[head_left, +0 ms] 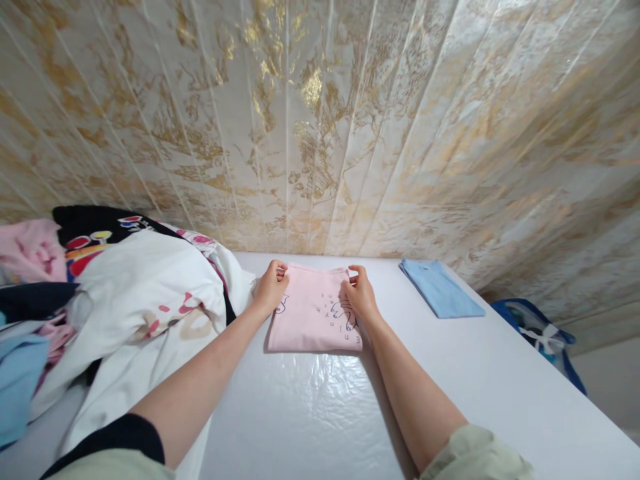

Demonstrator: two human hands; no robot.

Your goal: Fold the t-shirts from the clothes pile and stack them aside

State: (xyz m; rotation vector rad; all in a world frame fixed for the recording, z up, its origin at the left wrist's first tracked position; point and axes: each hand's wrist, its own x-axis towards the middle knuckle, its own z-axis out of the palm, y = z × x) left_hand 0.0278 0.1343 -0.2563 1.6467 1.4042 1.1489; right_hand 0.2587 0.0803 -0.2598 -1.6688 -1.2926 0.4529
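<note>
A folded pink garment (313, 313) with small dark print lies on the white table (310, 413), near the wall. My left hand (271, 287) pinches its far left corner with curled fingers. My right hand (360, 293) grips the far right corner the same way. Both forearms reach out over the glossy table top.
A heap of unfolded clothes (125, 293), white, pink, black and light blue, fills the table's left side. A folded light blue garment (441, 288) lies at the far right. A blue bag (543, 337) stands on the floor beyond the right edge. A marbled gold-and-white wall (320, 120) rises behind.
</note>
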